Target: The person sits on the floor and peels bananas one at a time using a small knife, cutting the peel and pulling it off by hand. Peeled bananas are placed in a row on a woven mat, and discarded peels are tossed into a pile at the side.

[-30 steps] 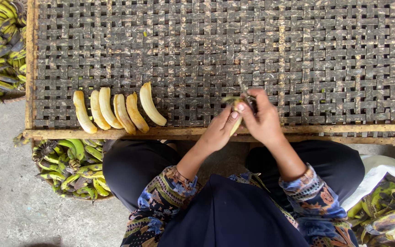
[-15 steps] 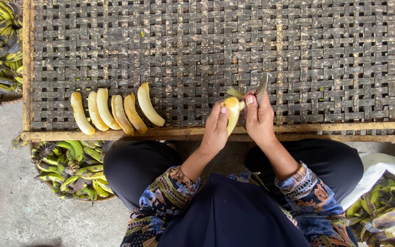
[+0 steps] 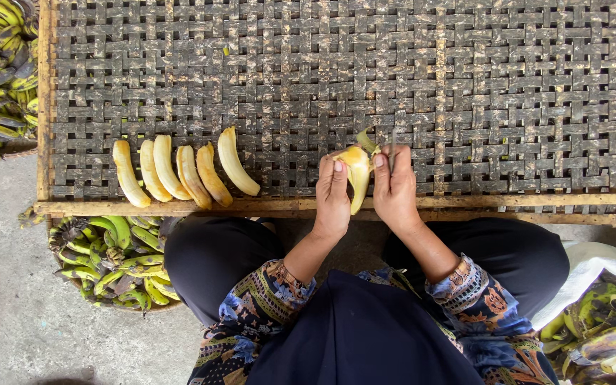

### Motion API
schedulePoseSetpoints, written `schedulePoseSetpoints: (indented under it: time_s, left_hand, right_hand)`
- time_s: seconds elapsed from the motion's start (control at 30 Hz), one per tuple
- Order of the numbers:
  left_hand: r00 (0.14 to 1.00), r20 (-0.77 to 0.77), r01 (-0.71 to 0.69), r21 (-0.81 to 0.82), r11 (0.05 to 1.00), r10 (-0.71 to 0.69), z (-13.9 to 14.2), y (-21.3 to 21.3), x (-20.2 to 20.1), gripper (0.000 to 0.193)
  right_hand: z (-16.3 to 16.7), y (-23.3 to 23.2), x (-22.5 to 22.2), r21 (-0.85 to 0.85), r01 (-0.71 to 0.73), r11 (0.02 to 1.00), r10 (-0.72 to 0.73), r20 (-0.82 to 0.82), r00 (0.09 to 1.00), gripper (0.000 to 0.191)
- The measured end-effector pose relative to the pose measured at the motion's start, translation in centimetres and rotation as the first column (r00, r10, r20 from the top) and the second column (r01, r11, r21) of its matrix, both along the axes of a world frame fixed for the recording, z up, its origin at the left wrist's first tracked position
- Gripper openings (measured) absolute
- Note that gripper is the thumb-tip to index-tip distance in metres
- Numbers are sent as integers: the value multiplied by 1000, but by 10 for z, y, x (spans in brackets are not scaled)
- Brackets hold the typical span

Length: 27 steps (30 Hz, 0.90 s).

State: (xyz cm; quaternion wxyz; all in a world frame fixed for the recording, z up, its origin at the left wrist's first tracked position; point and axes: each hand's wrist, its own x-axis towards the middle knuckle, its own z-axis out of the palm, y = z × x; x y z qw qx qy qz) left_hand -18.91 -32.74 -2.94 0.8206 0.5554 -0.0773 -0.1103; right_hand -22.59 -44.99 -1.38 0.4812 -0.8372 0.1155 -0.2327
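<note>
Both hands raised over the tray — left hand (image 3: 333, 196) and right hand (image 3: 396, 189) grip banana (image 3: 358, 171).

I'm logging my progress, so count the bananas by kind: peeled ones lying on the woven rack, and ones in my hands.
Peeled bananas on the woven rack: 5
Partly peeled banana between the left hand and right hand: 1
Total: 6

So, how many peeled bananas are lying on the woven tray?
5 peeled bananas lie in a row at the woven tray's near-left edge. A sixth, partly peeled banana is between the left hand and right hand.
</note>
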Motion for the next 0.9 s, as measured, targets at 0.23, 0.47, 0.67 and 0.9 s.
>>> schedulePoseSetpoints:
  time_s: [0.23, 0.47, 0.67, 0.9]
  left_hand:
    - [957, -289, -134, -306, 943, 42, 0, 5, 17, 41]
    - [952, -298, -180, -355, 918, 71, -19, -9, 1, 38]
    - [932, -345, -230, -317, 920, 114, -21, -13, 0, 38]
    - [937, -319, -210, -182, 960, 145, -21, -15, 0, 37]
  right_hand:
    - [-5, -6, 1, 585, -66, 808, 140, -82, 987, 15]
    - [-13, 15, -1, 59, -145, 988, 147, -29, 989, 18]
    - [-14, 15, 2, -12, -12, 1000, 9, -247, 969, 18]
    - [-11, 15, 1, 149, -82, 985, 86, -15, 996, 18]
